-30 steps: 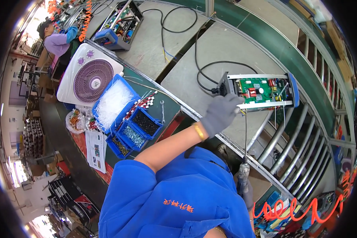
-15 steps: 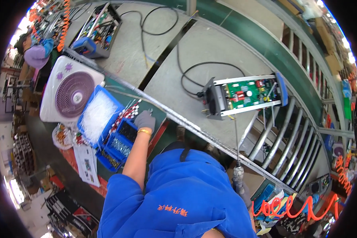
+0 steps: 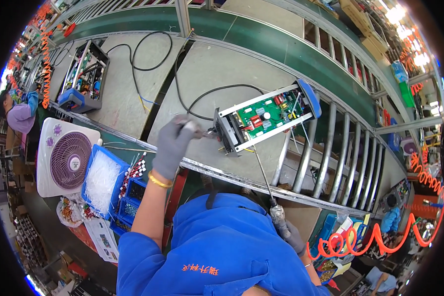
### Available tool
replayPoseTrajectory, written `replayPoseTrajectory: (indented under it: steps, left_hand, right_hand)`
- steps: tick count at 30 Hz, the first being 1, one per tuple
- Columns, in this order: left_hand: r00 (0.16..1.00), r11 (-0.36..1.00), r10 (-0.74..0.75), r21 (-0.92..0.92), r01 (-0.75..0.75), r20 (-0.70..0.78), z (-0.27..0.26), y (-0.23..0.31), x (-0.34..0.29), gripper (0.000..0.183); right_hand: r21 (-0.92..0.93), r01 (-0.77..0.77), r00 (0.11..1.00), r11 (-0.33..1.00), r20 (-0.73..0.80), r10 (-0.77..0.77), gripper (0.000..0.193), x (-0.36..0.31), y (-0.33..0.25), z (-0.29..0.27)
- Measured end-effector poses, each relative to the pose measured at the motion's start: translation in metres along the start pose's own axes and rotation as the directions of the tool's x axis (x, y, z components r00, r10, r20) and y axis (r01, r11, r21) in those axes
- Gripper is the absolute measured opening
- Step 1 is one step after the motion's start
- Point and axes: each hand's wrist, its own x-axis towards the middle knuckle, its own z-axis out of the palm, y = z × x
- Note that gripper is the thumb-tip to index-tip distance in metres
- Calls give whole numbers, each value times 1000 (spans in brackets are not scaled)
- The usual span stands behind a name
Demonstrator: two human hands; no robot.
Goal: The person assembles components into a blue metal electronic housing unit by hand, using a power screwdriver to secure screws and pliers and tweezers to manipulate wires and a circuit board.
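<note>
At the left sits a white and purple fan [image 3: 75, 160]. Next to it is a blue tray [image 3: 119, 190] full of clear strips, with small blue bins [image 3: 133, 199] beside it. Half a second ago, the left hand [image 3: 172, 148] was down over those bins. Now it is up near the black end of the open metal box [image 3: 274, 132]. Its gloved fingers are bent, but they are blurry, so I cannot tell if they grip anything. The box lies on the grey table [image 3: 232, 64], with its green board [image 3: 277, 120] facing up. The power screwdriver [image 3: 278, 215] points its long rod at the box's near side. The right hand [image 3: 294, 240] still grips that tool, just like before. A curly orange hose [image 3: 377, 239] hangs at the far right.
</note>
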Motion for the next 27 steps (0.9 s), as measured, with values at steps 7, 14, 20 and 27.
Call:
replayPoseTrajectory:
  steps: [7,14,20,27]
  left_hand:
    - [912,818,151,469,-332,383,92,-4,34,26]
    - [874,800,152,462,-383,461,112,-9,31,26]
    - [869,724,147,547,-420,473,118,-5,31,24]
    - [769,574,324,531,-623,551,127,-8,15,13]
  right_hand:
    - [76,51,998,996,36,-54,66,-2,3,0]
    - [43,128,987,991,96,-132,84,-1,14,-8]
    - [42,149,984,988,88,-153,88,-2,19,-9]
    - [37,134,987,990,81,-136,89,-9,15,-6]
